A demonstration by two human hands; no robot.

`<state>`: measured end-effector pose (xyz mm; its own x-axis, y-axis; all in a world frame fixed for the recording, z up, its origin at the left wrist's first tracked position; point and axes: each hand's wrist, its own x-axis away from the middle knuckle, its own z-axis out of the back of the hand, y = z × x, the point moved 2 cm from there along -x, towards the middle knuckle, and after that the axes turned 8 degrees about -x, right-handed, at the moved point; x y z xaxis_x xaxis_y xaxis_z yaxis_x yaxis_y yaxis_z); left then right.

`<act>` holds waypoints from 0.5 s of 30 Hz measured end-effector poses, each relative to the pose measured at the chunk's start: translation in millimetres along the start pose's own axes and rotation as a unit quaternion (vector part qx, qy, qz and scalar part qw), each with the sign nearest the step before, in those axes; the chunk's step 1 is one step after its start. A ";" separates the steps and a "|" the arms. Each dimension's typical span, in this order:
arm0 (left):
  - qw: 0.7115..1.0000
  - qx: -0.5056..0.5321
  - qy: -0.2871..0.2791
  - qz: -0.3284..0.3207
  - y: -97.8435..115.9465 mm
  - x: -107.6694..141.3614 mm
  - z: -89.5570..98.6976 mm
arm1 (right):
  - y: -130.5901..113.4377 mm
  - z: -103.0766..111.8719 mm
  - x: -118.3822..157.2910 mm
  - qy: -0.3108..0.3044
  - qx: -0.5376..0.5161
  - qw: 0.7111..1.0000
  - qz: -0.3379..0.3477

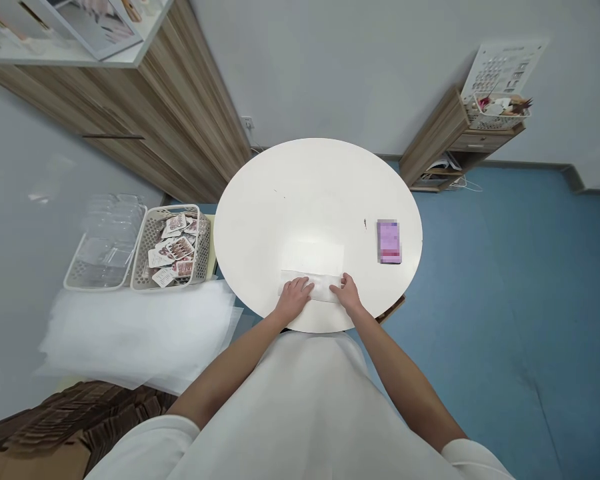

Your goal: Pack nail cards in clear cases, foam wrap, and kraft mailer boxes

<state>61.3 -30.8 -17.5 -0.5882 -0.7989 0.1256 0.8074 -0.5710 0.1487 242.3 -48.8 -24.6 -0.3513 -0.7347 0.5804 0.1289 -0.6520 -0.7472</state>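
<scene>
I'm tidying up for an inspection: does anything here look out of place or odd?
A small dark item or mark shows on the white table beside the purple pack, too small to identify. The translucent white sheets left of the table are stacked unevenly, their edges sticking out. Nothing looks spilled.

Wide lane over the table (310, 173) ahead of left hand (294, 298) | purple pack (389, 241) in the way, ahead-right of right hand (347, 293)

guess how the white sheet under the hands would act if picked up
The white sheet looks thin, so probably light and floppy. Its near part seems folded into a band, so it might unfold if lifted.
</scene>
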 end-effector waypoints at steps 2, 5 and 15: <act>1.000 -0.002 -0.002 0.004 -0.5 0.2 -1.1 | -4.0 0.8 -9.1 -0.021 0.000 1.000 0.000; 1.000 -0.001 0.003 0.016 1.2 -0.8 -1.3 | -9.6 2.9 -20.0 -0.058 0.021 0.998 0.015; 0.997 -0.001 0.014 0.073 10.2 -0.7 -3.8 | -15.6 0.8 -22.4 -0.066 0.072 0.989 0.109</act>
<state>70.2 -36.8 -19.8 -0.4622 -0.8790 0.1175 0.8847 -0.4481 0.1285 248.9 -22.3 -25.6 -0.1778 -0.8729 0.4543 0.3223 -0.4878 -0.8113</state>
